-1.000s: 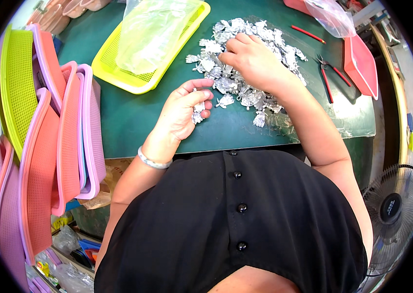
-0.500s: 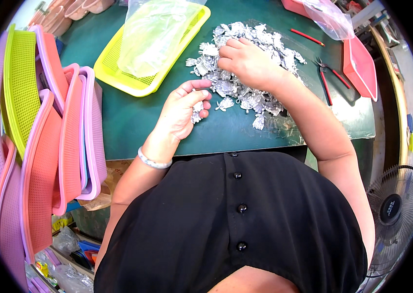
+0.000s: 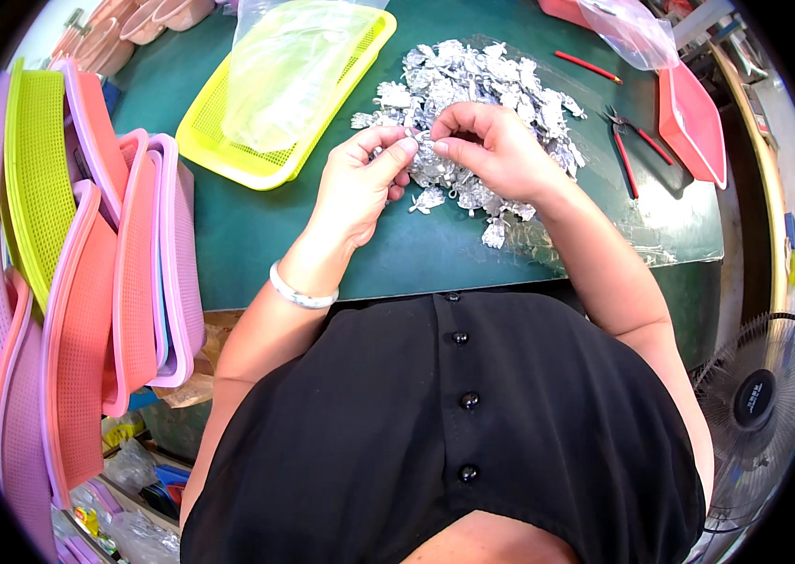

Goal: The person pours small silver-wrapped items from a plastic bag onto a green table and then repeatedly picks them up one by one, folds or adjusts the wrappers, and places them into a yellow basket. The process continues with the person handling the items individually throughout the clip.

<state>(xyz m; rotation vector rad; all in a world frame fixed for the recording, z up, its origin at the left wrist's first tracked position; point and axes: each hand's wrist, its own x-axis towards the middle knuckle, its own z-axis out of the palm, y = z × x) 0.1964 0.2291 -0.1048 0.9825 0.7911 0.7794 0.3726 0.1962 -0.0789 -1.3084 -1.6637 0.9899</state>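
A heap of small, flat silver metal castings (image 3: 473,77) with jagged outlines and little loops lies on the green tabletop. At its near left edge my left hand (image 3: 350,186) is closed, its thumb and forefinger pinched together; the castings in its palm are mostly hidden by the fingers. My right hand (image 3: 503,155) faces it over the heap, thumb and forefinger closed in a pinch right beside the left fingertips. A small silver piece seems to sit between the two pinches, hard to separate from the heap behind it. One casting (image 3: 493,232) lies apart near the table's front edge.
A lime-green mesh tray (image 3: 193,141) with clear plastic bags on it is at the left. Red-handled cutters (image 3: 625,160), a red pencil-like stick (image 3: 588,67) and a pink tray (image 3: 693,127) are at the right. Stacked plastic baskets (image 3: 73,348) stand far left; a fan (image 3: 755,399) lower right.
My right hand has come down out of the heap to my left hand's fingertips. My left hand has moved slightly up and turned, its fingers now pinched and covering the castings seen in it before.
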